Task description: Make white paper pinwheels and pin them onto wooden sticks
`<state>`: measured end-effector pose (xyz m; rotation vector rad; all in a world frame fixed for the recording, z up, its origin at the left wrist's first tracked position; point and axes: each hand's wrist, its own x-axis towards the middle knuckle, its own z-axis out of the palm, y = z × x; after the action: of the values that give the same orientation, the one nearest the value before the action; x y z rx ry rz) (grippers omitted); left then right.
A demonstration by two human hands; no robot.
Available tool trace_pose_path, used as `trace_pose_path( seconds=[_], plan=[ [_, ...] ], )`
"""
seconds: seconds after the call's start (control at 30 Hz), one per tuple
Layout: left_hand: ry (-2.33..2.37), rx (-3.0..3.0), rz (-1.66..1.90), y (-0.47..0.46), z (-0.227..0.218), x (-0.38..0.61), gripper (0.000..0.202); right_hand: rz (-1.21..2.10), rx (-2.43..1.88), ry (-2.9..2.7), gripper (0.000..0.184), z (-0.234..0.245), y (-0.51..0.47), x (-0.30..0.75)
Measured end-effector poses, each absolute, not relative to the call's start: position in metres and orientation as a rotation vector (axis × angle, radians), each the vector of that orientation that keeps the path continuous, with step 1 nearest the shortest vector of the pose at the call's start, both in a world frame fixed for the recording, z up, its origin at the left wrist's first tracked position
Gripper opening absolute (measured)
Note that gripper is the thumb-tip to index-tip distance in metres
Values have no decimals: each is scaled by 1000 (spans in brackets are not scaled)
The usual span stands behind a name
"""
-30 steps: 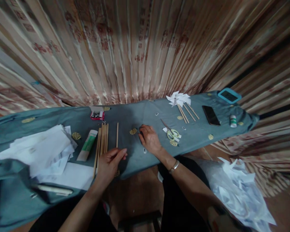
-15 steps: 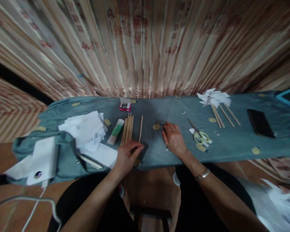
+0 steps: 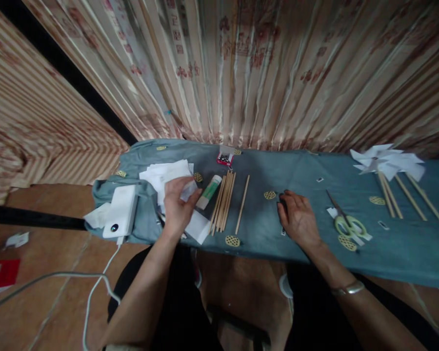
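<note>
My left hand [image 3: 178, 207] reaches over the pile of white paper sheets [image 3: 164, 176] on the blue-grey cloth, its fingers curled on a sheet. Just right of it lie a green-and-white glue tube [image 3: 209, 191], a bundle of several wooden sticks [image 3: 223, 201] and a single stick [image 3: 242, 204]. My right hand [image 3: 298, 219] rests flat on the cloth with fingers spread, holding nothing, next to a small yellow lattice disc [image 3: 269, 195]. Another disc [image 3: 232, 240] sits near the front edge.
Yellow-handled scissors [image 3: 346, 223] lie right of my right hand. White paper pinwheels on sticks [image 3: 388, 165] are at the far right. A small red box [image 3: 224, 158] stands by the striped curtain. A white power bank [image 3: 120, 210] with a cable hangs at the cloth's left end.
My left hand has moved left, from the near end of the sticks to the paper pile. The view has swung left; my right hand has stayed in place on the cloth.
</note>
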<state>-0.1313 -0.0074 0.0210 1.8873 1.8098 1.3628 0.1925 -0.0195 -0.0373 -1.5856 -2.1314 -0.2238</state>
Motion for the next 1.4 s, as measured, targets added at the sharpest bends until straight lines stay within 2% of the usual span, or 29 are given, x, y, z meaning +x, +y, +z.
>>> trace_pose_path(
  seconds=[0.1, 0.17, 0.43, 0.57, 0.73, 0.9, 1.13, 1.4],
  plan=[
    [2038, 1937, 1286, 6, 15, -154, 51, -227, -1577, -2132, 31, -38, -19, 193],
    [2104, 1937, 1186, 12, 9, -161, 53, -221, -1576, -2130, 31, -38, -18, 193],
    [2076, 1926, 1088, 22, -5, -169, 35, -185, -1588, -2110, 32, -39, -18, 193],
    [1996, 1865, 1180, 21, -6, -172, 23, -166, -1586, -2111, 33, -37, -18, 193],
    [1918, 1827, 1359, 15, 7, -163, 24, -179, -1599, -2120, 33, -36, -18, 193],
    [1604, 2126, 1453, -1, 18, -125, 17, -119, -1589, -2110, 33, -37, -19, 194],
    [967, 2511, 1029, -50, 3, -35, 17, 44, -1590, -1947, 38, -37, -21, 205],
    [735, 2531, 792, -65, -18, 5, 15, 298, -1562, -1877, 27, -13, -44, 216]
  ],
)
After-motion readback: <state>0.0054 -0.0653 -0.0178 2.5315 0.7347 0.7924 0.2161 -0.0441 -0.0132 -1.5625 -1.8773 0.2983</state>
